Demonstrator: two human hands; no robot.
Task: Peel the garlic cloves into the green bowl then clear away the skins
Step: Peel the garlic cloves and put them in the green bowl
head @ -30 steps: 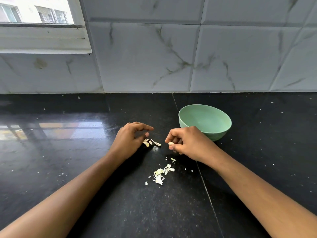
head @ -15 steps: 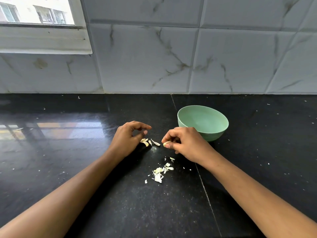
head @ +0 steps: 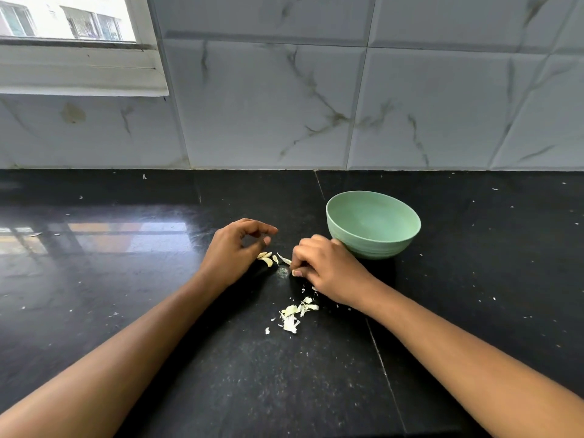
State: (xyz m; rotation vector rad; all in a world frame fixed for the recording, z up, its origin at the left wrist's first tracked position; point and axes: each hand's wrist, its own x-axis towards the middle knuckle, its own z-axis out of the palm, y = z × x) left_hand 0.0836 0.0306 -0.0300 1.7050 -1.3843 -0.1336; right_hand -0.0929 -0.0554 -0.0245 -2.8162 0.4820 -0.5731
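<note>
The green bowl (head: 376, 248) stands on the black counter (head: 158, 311), just right of my hands. Nothing shows in the part of its inside that I can see. A few pale garlic cloves (head: 268, 259) lie between my hands. My left hand (head: 232, 252) rests beside them with fingers loosely curled, holding nothing. My right hand (head: 328, 270) is curled with its fingertips down at the counter, pinching a small pale garlic clove that is mostly hidden. A small heap of garlic skins (head: 294, 314) lies in front of my right hand.
A tiled wall (head: 347, 105) closes the back of the counter, with a window sill (head: 79, 71) at the upper left. Tiny skin flecks are scattered over the counter. A seam (head: 382, 368) runs through the counter under my right forearm.
My right hand has dropped lower and moved left, closer to the loose cloves. My left hand has barely moved.
</note>
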